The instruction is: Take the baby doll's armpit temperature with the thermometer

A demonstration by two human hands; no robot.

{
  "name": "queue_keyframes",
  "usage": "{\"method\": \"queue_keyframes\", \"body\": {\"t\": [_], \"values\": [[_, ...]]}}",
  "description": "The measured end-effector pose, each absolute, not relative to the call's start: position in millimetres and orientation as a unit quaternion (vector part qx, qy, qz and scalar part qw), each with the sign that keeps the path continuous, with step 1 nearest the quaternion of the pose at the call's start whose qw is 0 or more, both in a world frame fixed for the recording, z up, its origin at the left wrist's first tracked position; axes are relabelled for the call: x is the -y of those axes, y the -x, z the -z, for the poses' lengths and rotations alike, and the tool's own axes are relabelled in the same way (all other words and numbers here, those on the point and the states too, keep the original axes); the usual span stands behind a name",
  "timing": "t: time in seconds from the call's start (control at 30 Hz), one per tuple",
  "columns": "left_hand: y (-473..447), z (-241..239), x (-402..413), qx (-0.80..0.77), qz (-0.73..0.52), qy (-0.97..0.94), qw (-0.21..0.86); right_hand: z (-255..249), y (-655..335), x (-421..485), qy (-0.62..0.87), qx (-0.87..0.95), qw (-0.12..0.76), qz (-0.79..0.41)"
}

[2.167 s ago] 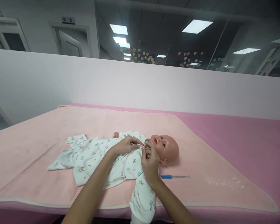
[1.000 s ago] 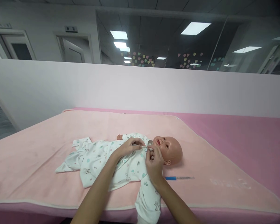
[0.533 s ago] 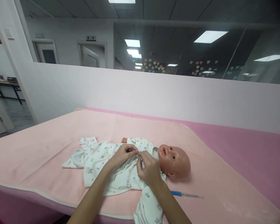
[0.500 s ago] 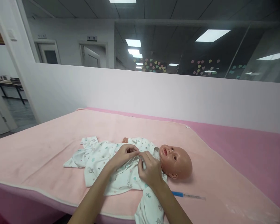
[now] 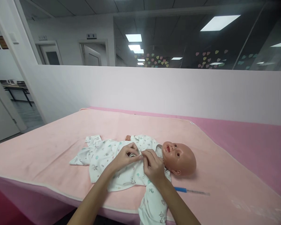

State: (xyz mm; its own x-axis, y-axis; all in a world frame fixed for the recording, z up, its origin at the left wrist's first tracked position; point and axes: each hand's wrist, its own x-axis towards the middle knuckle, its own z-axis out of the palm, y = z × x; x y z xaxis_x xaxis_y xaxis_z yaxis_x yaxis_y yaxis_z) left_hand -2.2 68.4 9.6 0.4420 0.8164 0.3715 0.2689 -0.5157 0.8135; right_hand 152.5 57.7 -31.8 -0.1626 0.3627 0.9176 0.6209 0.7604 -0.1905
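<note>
Your left hand (image 5: 126, 156) and right hand (image 5: 154, 166) pinched the white animal-print cloth top (image 5: 124, 180), its length running nine to three o'clock, pale collar (image 5: 158, 150) nearer your right.

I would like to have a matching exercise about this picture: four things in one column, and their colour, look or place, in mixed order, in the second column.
1. doll's head
2. thin stick
3. blanket
4. left hand

A. at the front of the white printed shirt
B. peach, spread beneath the shirt
C. bald, face visible
D. one end blue

Right pairs: 1-C, 2-D, 3-B, 4-A
</note>
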Motion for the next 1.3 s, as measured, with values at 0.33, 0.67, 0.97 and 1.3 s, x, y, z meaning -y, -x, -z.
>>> {"method": "queue_keyframes", "body": {"t": [0.33, 0.67, 0.97, 1.3], "values": [[28.7, 11.9, -36.1, -0.476, -0.455, -0.751, 0.054, 32.2, -152.8, -57.8, 0.329, 0.755, 0.561, 0.081], [4.3, -3.1, -34.7, -0.456, -0.409, -0.784, -0.099, 29.4, -153.0, -56.5, 0.339, 0.752, 0.560, 0.076], [-13.7, 16.9, -36.2, -0.466, -0.405, -0.784, -0.069, 30.1, -153.1, -56.9, 0.350, 0.752, 0.554, 0.071], [-18.6, 21.7, -35.5, -0.489, -0.404, -0.768, -0.090, 30.5, -152.9, -56.0, 0.355, 0.757, 0.546, 0.055]]}}
